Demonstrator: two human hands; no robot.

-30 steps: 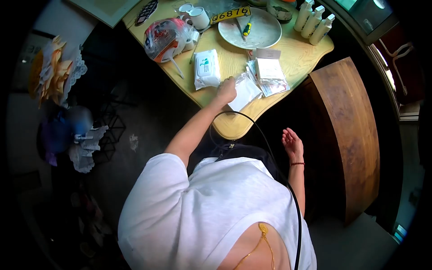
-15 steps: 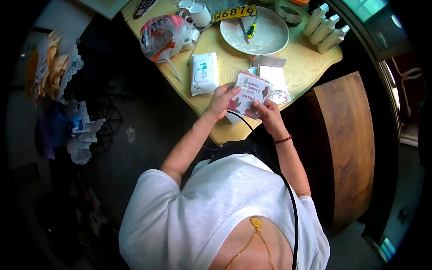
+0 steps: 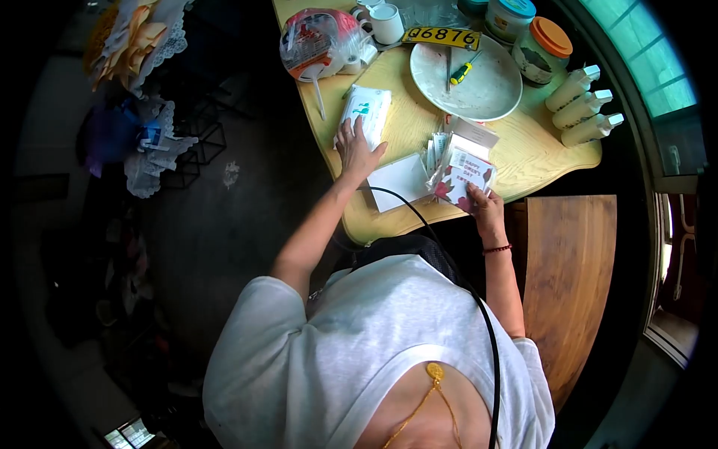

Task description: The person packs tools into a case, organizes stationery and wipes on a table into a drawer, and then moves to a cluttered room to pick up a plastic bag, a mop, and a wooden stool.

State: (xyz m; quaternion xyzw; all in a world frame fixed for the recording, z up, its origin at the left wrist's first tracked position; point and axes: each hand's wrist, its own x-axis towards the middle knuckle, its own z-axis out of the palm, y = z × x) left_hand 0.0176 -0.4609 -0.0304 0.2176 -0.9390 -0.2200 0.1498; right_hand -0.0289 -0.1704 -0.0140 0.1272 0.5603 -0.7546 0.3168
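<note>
"Holding what, that right hand (image 3: 490, 215)?"
"A floral greeting packet (image 3: 456, 182), thumb on its near edge; it extends forward from the grip."
"And the left hand (image 3: 357, 156)?"
"Fingers spread, unclenched, over the near end of a wet-wipe pack (image 3: 372, 105). A white square (image 3: 398, 182) lies between both hands, nearer the left."

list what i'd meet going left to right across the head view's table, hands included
By their middles: plastic bag, left hand, white sheet, flower-printed packet, right hand, three bottles.
</note>
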